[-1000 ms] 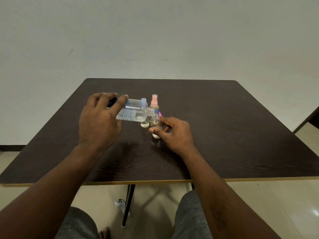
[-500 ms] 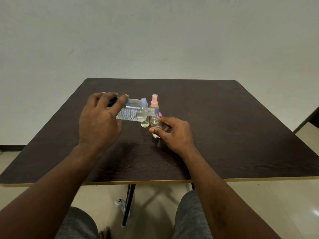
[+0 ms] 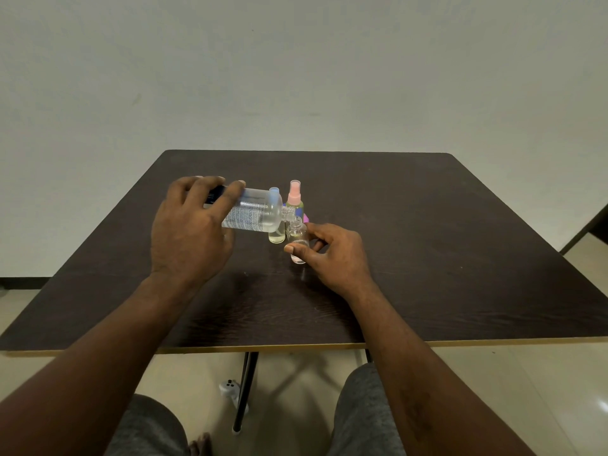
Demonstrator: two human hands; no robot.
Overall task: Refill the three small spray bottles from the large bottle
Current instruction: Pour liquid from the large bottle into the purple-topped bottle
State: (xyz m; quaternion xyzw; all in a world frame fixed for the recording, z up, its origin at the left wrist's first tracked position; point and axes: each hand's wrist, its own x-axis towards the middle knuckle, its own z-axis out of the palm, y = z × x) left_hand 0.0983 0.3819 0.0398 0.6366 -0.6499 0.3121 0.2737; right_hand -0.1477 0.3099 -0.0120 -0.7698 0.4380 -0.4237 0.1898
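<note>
Over bench [image 3: 427,241] | my left fingers [image 3: 230,195] grasp large bottle [image 3: 256,213], right fingers [image 3: 301,250] pinch small bottle [image 3: 297,233] | overtilting could overshoot its narrow neck, spilling.

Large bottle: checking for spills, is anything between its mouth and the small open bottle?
Nothing visible. The left hand holds the large bottle tipped, its mouth right at the open neck of the small bottle in the right hand.

large clear bottle [image 3: 256,216] tipped, uncapped small bottle [image 3: 297,234] upright

The person wears soft grey legwear [image 3: 148,429] over both thighs, with forearms [image 3: 98,353] uncovered and the toes [image 3: 199,444] of one foot bare.
</note>
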